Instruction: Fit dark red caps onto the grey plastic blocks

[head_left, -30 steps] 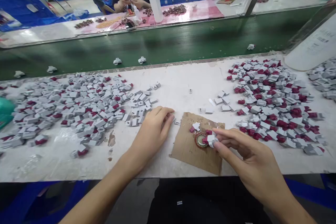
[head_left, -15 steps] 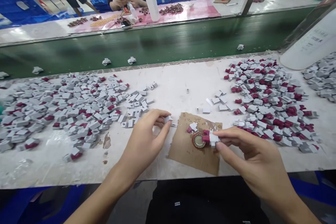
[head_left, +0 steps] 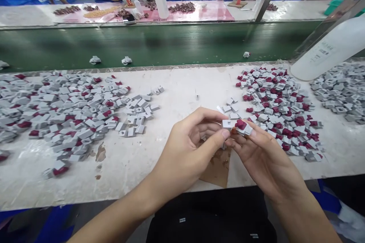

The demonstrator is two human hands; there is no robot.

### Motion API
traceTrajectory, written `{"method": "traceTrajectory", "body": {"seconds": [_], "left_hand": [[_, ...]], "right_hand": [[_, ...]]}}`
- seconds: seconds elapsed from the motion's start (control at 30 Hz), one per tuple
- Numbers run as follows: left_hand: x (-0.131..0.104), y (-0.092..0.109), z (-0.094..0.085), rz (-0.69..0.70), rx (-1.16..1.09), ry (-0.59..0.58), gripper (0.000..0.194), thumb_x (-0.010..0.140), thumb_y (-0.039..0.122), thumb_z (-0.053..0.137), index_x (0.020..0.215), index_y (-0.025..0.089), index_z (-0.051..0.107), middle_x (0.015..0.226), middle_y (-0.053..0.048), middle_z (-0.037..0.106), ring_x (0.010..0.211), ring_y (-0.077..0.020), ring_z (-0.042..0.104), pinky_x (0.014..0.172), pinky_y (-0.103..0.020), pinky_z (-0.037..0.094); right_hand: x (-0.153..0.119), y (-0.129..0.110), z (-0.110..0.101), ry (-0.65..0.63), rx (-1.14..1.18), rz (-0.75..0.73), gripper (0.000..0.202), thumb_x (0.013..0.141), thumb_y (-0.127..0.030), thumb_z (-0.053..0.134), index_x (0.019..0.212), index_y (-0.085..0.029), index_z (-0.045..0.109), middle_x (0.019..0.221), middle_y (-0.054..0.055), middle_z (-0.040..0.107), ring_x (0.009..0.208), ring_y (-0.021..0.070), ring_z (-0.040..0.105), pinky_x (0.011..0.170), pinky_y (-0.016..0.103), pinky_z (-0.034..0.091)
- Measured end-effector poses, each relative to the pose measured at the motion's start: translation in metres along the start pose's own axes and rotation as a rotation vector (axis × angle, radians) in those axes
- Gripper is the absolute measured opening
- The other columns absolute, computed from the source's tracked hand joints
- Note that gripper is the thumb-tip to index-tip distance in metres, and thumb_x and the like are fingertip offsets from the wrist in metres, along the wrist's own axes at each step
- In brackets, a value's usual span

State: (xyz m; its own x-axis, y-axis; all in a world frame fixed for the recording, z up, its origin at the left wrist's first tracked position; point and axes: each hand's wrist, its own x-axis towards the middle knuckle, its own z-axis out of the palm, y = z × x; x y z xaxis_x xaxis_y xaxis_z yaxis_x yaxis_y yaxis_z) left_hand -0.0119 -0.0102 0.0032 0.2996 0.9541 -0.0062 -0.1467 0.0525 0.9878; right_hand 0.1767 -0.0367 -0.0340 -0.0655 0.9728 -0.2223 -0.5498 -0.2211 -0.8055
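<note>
My left hand [head_left: 196, 148] pinches a small light-grey plastic block [head_left: 227, 124] with a square hole in its face. Close against it, my right hand [head_left: 265, 155] grips a grey and dark-red plastic piece [head_left: 242, 126] between thumb and fingers. The two pieces meet or nearly meet; I cannot tell whether they are joined. Under my hands lies a piece of brown cardboard [head_left: 216, 171], mostly covered by them. The bottle cap on the cardboard is hidden now.
Grey and dark-red pieces form a wide pile [head_left: 71, 110] on the left and another pile [head_left: 276, 102] on the right. A large white bottle [head_left: 325, 51] leans at the right. Beyond the table runs a green conveyor belt [head_left: 171, 43] carrying several pieces. Co-workers sit across it.
My left hand has moved right and up with the grey block. My right hand has lifted its grey and dark-red piece off the cardboard to meet it. The view has shifted slightly.
</note>
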Motion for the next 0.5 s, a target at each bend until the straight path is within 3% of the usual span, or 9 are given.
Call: {"method": "traceTrajectory", "body": {"seconds": [0.33, 0.5], "left_hand": [[0.0015, -0.0031, 0.0022, 0.036, 0.064, 0.027, 0.013, 0.103, 0.011, 0.080, 0.111, 0.021, 0.081, 0.107, 0.000, 0.084, 0.096, -0.0138, 0.082, 0.084, -0.021, 0.070], [0.0003, -0.0044, -0.0006, 0.079, 0.161, 0.013, 0.013, 0.104, 0.012, 0.079, 0.112, 0.022, 0.081, 0.108, -0.001, 0.085, 0.100, -0.0166, 0.083, 0.092, -0.027, 0.070]], "right_hand": [[0.0006, 0.0026, -0.0019, 0.038, -0.041, -0.053, 0.019, 0.092, -0.040, 0.095, 0.108, -0.029, 0.095, 0.112, 0.003, 0.091, 0.102, 0.0211, 0.084, 0.096, 0.031, 0.071], [-0.0009, -0.0001, -0.0047, 0.077, -0.184, -0.105, 0.019, 0.091, -0.040, 0.098, 0.105, -0.028, 0.094, 0.104, 0.004, 0.091, 0.089, 0.0180, 0.084, 0.089, 0.027, 0.070]]}}
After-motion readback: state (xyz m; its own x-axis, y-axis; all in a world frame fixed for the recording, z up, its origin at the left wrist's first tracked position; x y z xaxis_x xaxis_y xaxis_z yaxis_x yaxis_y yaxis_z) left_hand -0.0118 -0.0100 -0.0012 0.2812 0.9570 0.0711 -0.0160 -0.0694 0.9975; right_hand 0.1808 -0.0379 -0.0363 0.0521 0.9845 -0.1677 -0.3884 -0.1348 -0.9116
